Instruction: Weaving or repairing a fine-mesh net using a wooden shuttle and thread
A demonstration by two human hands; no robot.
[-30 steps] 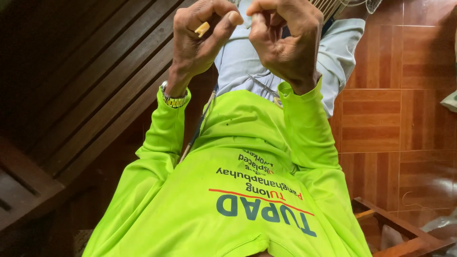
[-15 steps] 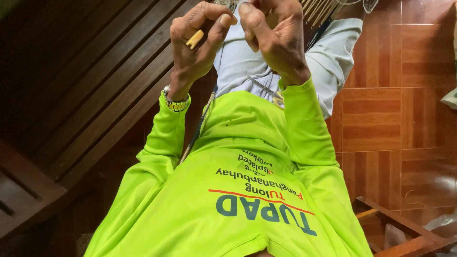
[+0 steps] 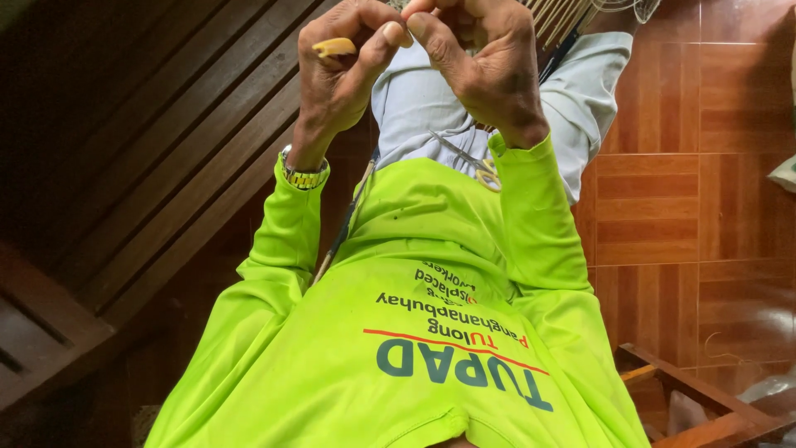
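I saw both hands raised at the top edge, fingertips meeting, left hand (image 3: 344,70) pinching a short yellow stick (image 3: 334,47) lying roughly level, tip pointing left, right hand (image 3: 481,62) curled with its grip unreadable, scissors (image 3: 477,166) half hidden at the cuff.

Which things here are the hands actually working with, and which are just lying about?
In use: left hand pinching a small yellow strip; right hand; thin pale sticks.
Lying about: small scissors on the lap; wooden bench; tiled floor.
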